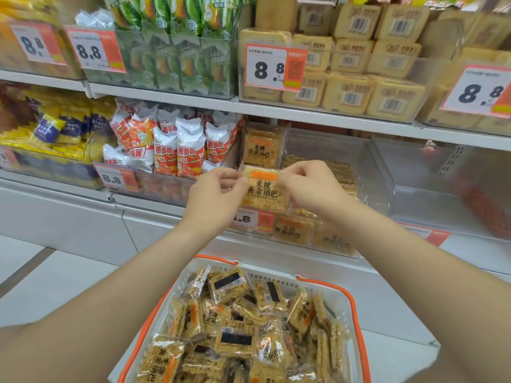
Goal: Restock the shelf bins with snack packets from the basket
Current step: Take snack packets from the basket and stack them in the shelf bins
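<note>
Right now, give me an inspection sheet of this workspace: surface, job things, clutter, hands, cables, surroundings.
Surface: white shelf carrying clear bins; the target bin holds rice-crust packets, one upright packet at its back left.
Job's things: held packet in front of the target bin; white basket with orange handles below, piled with loose packets.
Clutter: nothing seen.
Grippers: left hand pinches the held packet's upper left edge with its fingers; right hand pinches the upper right edge.
Cables: nothing seen.
Surroundings: 8.8 price tag; red-and-white chip bags in the bin to the left; green packets and tan packs on the shelf above.
</note>
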Available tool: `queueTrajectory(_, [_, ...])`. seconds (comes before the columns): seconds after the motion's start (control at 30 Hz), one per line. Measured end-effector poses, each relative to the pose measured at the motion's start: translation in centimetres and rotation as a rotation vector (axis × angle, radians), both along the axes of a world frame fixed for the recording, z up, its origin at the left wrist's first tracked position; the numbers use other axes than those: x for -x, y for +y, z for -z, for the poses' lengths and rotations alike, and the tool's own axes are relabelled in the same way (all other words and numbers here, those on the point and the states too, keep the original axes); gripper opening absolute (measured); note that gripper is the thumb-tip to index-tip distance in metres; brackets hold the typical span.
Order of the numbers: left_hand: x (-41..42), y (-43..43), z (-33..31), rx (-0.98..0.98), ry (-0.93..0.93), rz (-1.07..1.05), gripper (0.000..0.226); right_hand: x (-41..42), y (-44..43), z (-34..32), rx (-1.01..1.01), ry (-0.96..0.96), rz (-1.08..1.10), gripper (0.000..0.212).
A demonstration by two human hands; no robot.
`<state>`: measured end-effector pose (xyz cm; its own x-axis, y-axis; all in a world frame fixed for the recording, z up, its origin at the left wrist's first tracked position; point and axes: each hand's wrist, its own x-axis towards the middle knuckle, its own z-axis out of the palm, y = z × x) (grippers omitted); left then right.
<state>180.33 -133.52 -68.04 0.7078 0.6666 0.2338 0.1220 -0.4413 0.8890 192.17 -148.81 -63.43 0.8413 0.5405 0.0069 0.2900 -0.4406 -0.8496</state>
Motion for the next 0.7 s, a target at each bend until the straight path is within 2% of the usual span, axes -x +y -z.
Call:
queueTrajectory(0.1, [-0.7, -0.3, -0.3, -0.253, 0.066, 0.002, 0.026, -2.0, 0.6, 0.6, -0.044, -0.121, 0.095, 0.016])
queueTrajectory(0.23, [-1.7, -0.3, 0.2, -0.565, 0.222, 0.137, 0.018, -5.0, 1.5, 1.9, -0.033, -0.354, 0.118, 0.026])
queueTrajectory(0.37, [-2.6, -0.1, 0.8, -0.655, 0.304, 0.176, 0.022, -7.3, 3.3, 2.8, -0.036, -0.452, 0.116, 0.037])
queueTrajectory(0.47, [-3.2, 0.4, 0.3, -0.699, 0.347, 0.193, 0.025, -8.4, 4.7, 3.0, -0.047, -0.5, 0.106, 0.037])
queueTrajectory(0.7, [-4.2, 0.8, -0.3, -0.754, 0.406, 0.215, 0.027, -9.8, 7.7, 4.4, 0.029, -0.52, 0.086, 0.043])
